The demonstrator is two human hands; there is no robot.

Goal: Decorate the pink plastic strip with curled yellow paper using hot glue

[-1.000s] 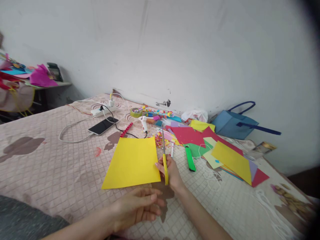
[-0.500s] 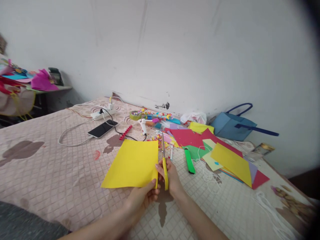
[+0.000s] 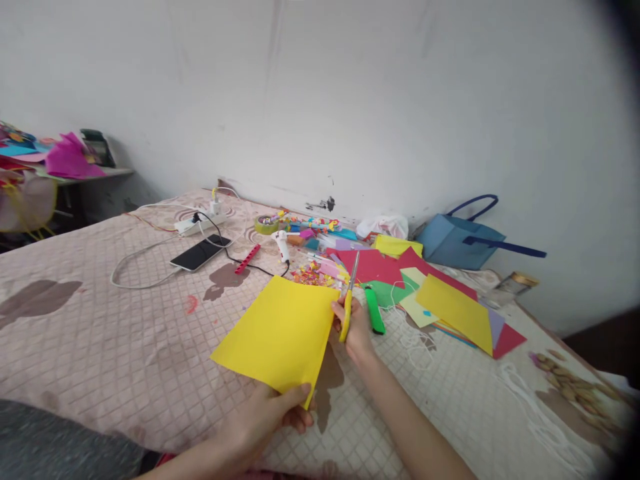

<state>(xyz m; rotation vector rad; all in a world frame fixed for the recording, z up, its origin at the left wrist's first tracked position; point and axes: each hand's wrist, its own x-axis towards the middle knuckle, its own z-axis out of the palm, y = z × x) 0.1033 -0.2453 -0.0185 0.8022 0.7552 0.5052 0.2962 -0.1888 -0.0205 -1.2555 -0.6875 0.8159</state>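
A yellow sheet of paper [image 3: 275, 333] is held up over the table, tilted, its right edge slightly folded or curled. My left hand [image 3: 275, 407] pinches its near right corner, thumb on top and fingers beneath. In my right hand [image 3: 356, 327] is a pair of scissors [image 3: 349, 300] with yellow handles, blades pointing away from me. The fingertips of that hand also touch the sheet's far right corner. The blades look closed and lie beside the paper, not across it. Just right of my right hand is a green cutter-like tool [image 3: 375, 311].
Behind the sheet lie paper scraps [image 3: 315, 273], a white glue gun [image 3: 283, 247] and a red perforated strip [image 3: 247, 259]. A phone [image 3: 200, 253] is cabled to a power strip [image 3: 200, 223] at left. Coloured sheets [image 3: 455, 310], white string [image 3: 417, 340] and a blue bag [image 3: 460, 241] are at right.
My hands have moved apart along the sheet's right edge, the right one up and away, the left one nearer me. The sheet has turned clockwise; the scissors moved with my right hand.
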